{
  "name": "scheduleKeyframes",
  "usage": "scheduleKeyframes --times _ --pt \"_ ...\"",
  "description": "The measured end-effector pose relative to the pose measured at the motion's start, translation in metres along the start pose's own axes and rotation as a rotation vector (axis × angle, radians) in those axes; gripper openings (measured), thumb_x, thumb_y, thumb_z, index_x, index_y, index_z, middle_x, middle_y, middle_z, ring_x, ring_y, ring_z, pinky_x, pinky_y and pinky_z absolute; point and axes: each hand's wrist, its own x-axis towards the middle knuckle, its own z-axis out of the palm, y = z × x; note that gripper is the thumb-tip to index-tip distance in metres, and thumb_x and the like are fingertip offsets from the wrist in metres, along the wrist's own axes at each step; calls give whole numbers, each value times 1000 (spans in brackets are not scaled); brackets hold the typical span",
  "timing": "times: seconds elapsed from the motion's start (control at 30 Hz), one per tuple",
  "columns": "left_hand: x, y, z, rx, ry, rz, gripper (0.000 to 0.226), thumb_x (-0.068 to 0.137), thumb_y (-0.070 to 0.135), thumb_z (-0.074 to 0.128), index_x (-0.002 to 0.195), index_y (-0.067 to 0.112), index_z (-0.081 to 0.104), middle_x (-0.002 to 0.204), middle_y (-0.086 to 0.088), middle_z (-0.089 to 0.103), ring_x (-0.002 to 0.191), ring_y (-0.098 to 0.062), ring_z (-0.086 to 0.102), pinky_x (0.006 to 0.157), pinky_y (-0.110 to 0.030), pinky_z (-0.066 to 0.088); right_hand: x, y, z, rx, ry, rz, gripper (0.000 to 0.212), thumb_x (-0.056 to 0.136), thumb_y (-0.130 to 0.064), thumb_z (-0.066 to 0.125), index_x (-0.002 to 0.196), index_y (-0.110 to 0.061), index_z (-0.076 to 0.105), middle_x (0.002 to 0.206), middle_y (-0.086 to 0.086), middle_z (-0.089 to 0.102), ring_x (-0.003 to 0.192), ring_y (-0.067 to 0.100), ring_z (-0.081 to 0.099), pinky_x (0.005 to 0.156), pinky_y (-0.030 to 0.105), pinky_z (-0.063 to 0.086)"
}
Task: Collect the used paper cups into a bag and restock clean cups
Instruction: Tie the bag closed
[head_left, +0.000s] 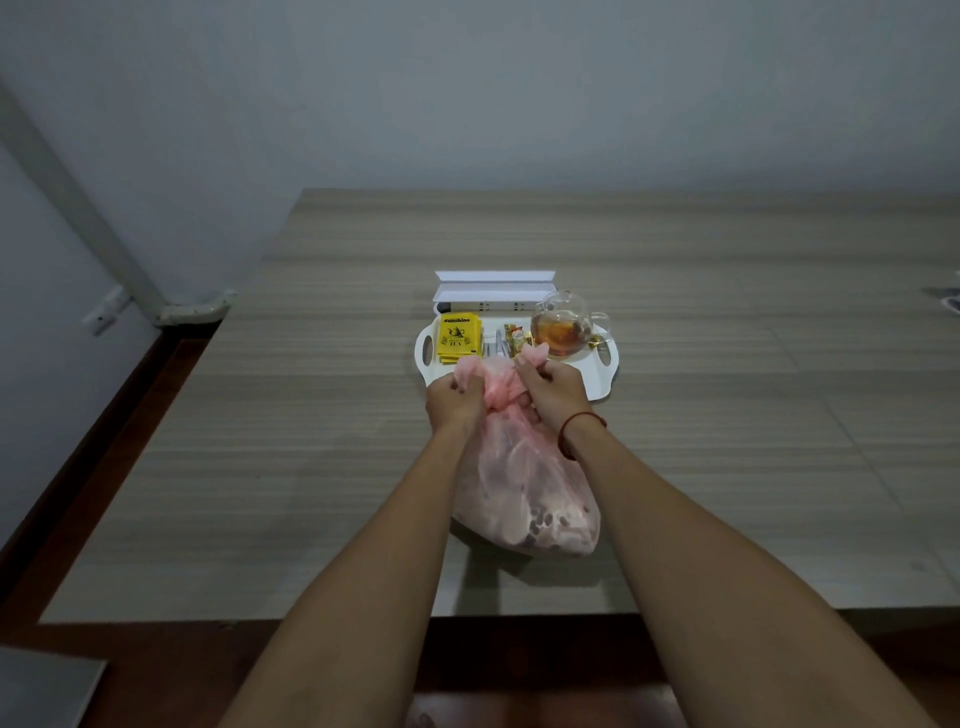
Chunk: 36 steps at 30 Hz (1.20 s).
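Pink bag (524, 499) lies filled on the tabletop (727, 415), just before the tray (598, 385). Left hand (453, 401) and right hand (555, 391) each grip its gathered neck, fingers (465, 387) curled tight. Collection appears finished, tying under way; no clean cups visible, restocking judged outstanding.

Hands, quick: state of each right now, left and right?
Left hand: fingers curled, gripping the gathered top of the translucent pink plastic bag.
Right hand: fingers curled, gripping the same bag's top from the other side.
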Motion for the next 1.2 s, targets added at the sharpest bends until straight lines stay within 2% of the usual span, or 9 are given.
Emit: scheduleKeyframes --times 0.23,0.37,0.53,0.63,0.73,0.8,1.0,1.1,1.2 --pt "1 -3 -3 116 -129 14 39 94 23 58 58 8 56 57 -2 47 63 -17 47 56 -23 36 -5 -2 -3 370 -59 112 24 87 -34 68 75 -14 67 46 -4 45 34 6 35 33 16 30" --pt "0 1 -2 225 -131 41 33 95 21 56 87 -8 70 73 -10 61 72 -20 55 66 -28 43 -3 1 2 406 -43 105 25 86 -40 68 81 -16 72 44 -4 38 34 8 29 36 16 26" --pt "0 1 -4 299 -143 81 29 96 19 55 97 -5 72 98 -19 72 91 -28 66 74 -31 49 -6 0 -2 394 -62 125 33 84 -41 70 66 -14 68 37 -8 39 32 6 27 36 18 24" --pt "-1 1 -6 306 -141 95 31 97 20 53 98 -5 71 96 -18 70 88 -28 64 70 -26 41 -6 -3 -2 307 -107 111 39 90 -46 60 75 -10 68 39 -6 45 32 6 30 36 18 26" --pt "-1 1 -11 203 -142 97 39 98 29 48 86 -3 66 83 -17 67 78 -21 58 67 -34 47 -9 -2 3 139 -146 130 47 95 -46 50 74 -7 65 41 -4 50 29 6 36 36 18 28" --pt "-2 0 -12 56 -142 69 42 97 33 48 85 -4 65 85 -22 69 76 -21 61 74 -42 56 -13 -2 6 94 -115 130 42 95 -40 53 65 -12 60 47 0 52 28 5 39 33 16 29" --pt "-18 6 -9 -569 -96 -169 26 100 25 51 85 11 67 78 -10 68 72 -22 67 74 -34 60 -19 0 14 205 -60 212 30 88 -38 65 70 -13 67 51 -2 49 28 4 34 34 14 26" --pt "-21 7 -13 -467 -109 -106 24 101 26 49 96 11 67 68 -5 58 56 -13 57 52 -19 53 -21 1 17 264 -91 257 40 90 -50 57 80 -13 70 47 -6 47 31 4 33 34 17 25" --pt "-24 9 -15 -338 -246 -124 27 95 19 45 84 4 66 68 -11 64 59 -20 61 59 -29 51 -23 4 21 431 -148 366 44 90 -49 45 76 -13 66 43 -8 39 31 6 27 32 14 18"
